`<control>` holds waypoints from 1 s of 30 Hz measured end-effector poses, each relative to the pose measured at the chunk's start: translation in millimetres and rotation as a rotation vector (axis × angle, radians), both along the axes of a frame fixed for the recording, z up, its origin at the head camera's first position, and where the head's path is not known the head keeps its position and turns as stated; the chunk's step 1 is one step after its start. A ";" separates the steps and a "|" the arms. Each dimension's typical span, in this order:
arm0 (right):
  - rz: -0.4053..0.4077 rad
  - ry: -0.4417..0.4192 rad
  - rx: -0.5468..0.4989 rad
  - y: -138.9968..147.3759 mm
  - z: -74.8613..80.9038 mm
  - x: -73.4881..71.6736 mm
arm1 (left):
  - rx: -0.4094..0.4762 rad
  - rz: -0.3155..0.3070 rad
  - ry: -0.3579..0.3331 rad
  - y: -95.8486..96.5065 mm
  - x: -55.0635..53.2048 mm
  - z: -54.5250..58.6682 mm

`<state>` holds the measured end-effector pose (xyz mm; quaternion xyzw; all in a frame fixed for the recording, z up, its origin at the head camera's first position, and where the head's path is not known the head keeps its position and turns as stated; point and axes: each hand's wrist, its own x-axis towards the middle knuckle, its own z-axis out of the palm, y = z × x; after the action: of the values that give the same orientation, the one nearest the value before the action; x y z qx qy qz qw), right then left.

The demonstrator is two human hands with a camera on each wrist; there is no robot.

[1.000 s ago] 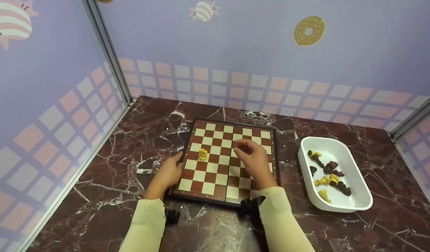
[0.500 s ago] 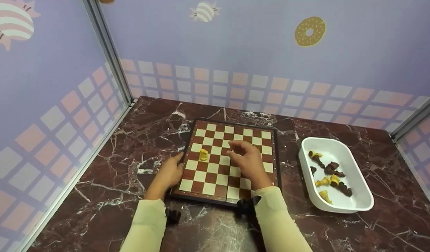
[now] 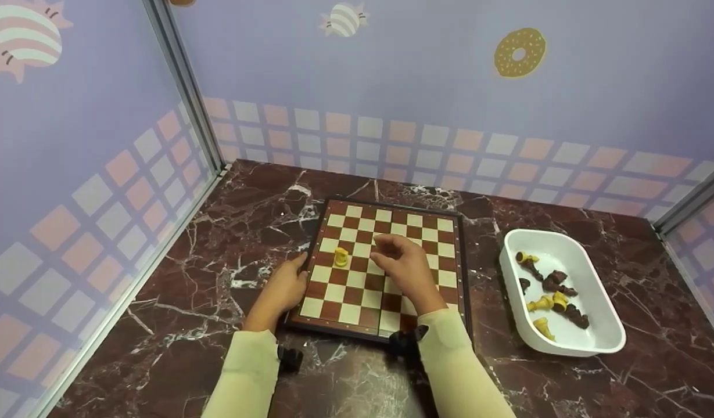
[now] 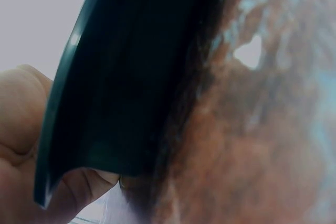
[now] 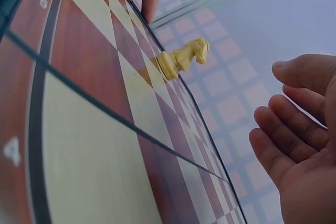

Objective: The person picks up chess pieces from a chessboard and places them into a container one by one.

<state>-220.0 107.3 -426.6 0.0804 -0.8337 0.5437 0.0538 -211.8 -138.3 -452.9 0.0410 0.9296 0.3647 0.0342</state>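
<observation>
A yellow chess knight point(image 3: 341, 257) stands upright on the left half of the chessboard point(image 3: 351, 313). Over the board's middle, to the right of the knight, hovers my right hand point(image 3: 408, 270). The right wrist view shows its palm and loosely bent fingers point(image 5: 273, 153) holding nothing, apart from the knight point(image 5: 181, 60). My left hand point(image 3: 282, 290) holds the board's left edge, its thumb on the rim and a finger along the outside. In the left wrist view, the dark board side point(image 4: 126, 77) covers part of that hand point(image 4: 21, 119).
A white tray point(image 3: 615, 325) stands to the right of the board, with several yellow and dark brown chess pieces lying in it. Dark marbled tabletop point(image 3: 217, 278) surrounds the board. Patterned wall panels point(image 3: 420, 69) enclose the back and sides.
My right hand has shifted left across the board toward the knight, its fingers staying loosely bent. The left hand and the knight keep their places on the board.
</observation>
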 end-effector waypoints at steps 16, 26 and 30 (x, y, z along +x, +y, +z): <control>0.017 -0.037 0.062 -16.9 -2.0 -2.9 | 0.002 0.009 -0.046 0.4 0.4 1.1; 0.085 -0.089 0.112 -27.1 -1.8 -8.6 | -0.008 0.008 -0.029 0.4 -0.4 -0.1; 0.101 -0.092 0.122 -31.1 -2.8 -11.0 | 0.001 0.021 -0.046 0.2 0.0 0.9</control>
<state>-231.1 76.2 -429.4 0.1003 -0.8617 0.4971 -0.0173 -211.8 -138.1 -452.1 0.0231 0.9287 0.3665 0.0516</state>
